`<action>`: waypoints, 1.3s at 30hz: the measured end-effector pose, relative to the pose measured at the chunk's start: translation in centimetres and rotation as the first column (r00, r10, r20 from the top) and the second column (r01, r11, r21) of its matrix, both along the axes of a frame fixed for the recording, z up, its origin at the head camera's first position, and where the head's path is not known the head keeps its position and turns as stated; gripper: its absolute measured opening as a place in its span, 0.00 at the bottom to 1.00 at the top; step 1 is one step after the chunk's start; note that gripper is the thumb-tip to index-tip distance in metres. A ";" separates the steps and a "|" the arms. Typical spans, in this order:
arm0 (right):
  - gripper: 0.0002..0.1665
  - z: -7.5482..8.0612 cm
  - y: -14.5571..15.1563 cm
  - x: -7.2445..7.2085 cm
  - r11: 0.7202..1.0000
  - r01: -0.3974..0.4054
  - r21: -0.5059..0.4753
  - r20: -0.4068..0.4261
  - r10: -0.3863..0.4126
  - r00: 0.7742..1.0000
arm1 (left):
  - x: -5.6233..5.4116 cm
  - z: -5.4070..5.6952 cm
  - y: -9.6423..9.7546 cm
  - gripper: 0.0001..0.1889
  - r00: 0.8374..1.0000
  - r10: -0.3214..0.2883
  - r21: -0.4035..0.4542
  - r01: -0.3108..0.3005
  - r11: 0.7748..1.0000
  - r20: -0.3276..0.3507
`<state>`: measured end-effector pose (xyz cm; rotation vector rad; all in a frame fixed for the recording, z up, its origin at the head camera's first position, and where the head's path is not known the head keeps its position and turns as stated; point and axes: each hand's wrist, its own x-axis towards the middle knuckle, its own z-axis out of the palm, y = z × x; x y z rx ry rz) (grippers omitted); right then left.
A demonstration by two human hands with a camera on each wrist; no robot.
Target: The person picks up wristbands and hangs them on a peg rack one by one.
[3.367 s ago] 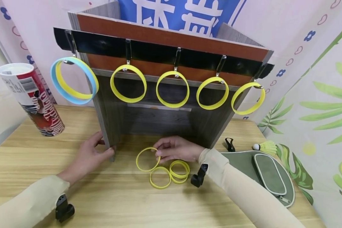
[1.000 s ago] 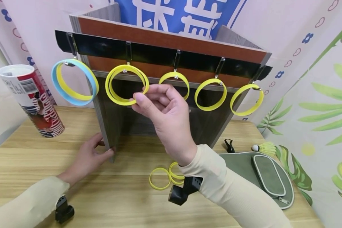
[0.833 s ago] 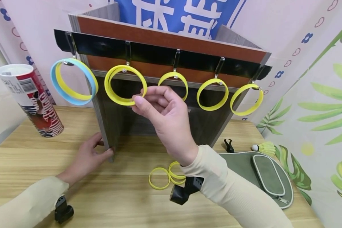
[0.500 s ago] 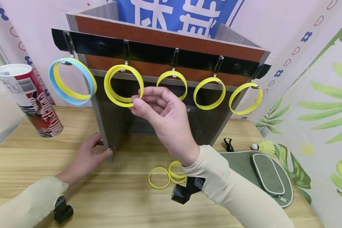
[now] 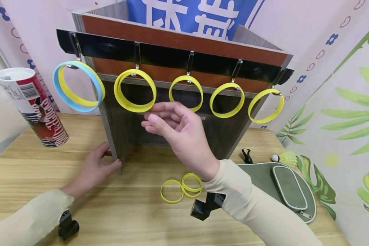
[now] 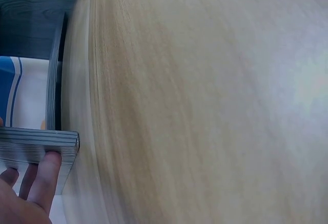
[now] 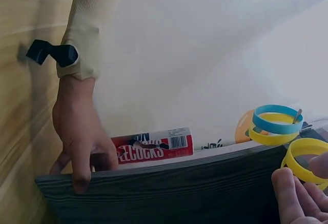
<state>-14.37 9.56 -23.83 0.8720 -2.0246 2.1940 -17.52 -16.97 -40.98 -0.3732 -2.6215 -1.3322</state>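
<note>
My left hand grips the lower edge of the left side panel of a grey wooden rack, thumb in front and fingers behind; the left wrist view shows its fingers against the panel. Two yellow wristbands hang together on the second hook from the left. Just below them is my right hand, fingers loosely bent and holding nothing. A blue wristband hangs with a yellow one on the leftmost hook. The other three hooks carry one yellow wristband each, the middle one partly behind my right hand.
Several yellow wristbands lie on the wooden table in front of the rack. A red and white shuttlecock tube stands at left. On the right are a green racket bag and a yellow shuttlecock.
My right hand picked a yellow wristband off the table and brought it up to the second hook. It has let go and dropped slightly below the band. The left hand stayed put.
</note>
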 end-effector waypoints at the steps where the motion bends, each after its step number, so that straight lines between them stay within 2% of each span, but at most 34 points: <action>1: 0.16 0.0 0.1 0.0 1.000 -0.002 0.007 -0.003 0.002 1.000 | 0.0 0.0 0.0 0.30 1.000 0.000 -0.001 0.000 1.000 0.005; 6: 0.17 -0.4 0.6 -0.1 0.998 -0.003 0.057 -0.036 0.005 0.999 | 0.0 0.1 0.0 0.31 1.000 -0.010 -0.006 0.010 1.000 0.021; 11: 0.16 -1.1 1.3 -0.3 0.992 0.010 0.123 -0.081 0.000 0.997 | 0.0 0.0 0.1 0.30 1.000 -0.008 -0.015 0.008 1.000 0.011; 14: 0.14 -1.6 1.7 -0.5 0.986 -0.003 0.167 -0.078 0.016 0.997 | -0.1 0.0 0.0 0.30 1.000 -0.008 -0.014 0.008 1.000 0.001; 19: 0.12 -3.1 2.6 -1.3 0.955 -0.021 0.297 -0.050 0.037 0.998 | 0.0 0.0 -0.1 0.30 1.000 -0.009 -0.004 0.009 1.000 -0.021; 22: 0.11 -4.6 3.4 -2.2 0.906 -0.009 0.423 -0.053 0.035 0.998 | 0.0 -0.2 0.0 0.29 0.999 -0.008 0.004 0.008 1.000 -0.040; 27: 0.10 -7.4 5.4 -3.9 0.794 0.031 0.607 -0.055 0.004 0.998 | 0.1 -0.3 0.1 0.28 0.998 -0.003 0.016 0.004 1.000 -0.057; 32: 0.11 -9.8 8.0 -5.0 0.691 0.034 0.722 -0.031 -0.017 0.999 | 0.1 -0.2 0.1 0.29 1.000 0.004 -0.002 -0.004 1.000 -0.029; 39: 0.11 -12.2 11.2 -5.5 0.540 0.032 0.841 -0.030 -0.012 0.999 | 0.0 0.1 0.2 0.32 1.000 -0.010 -0.002 0.010 1.000 0.017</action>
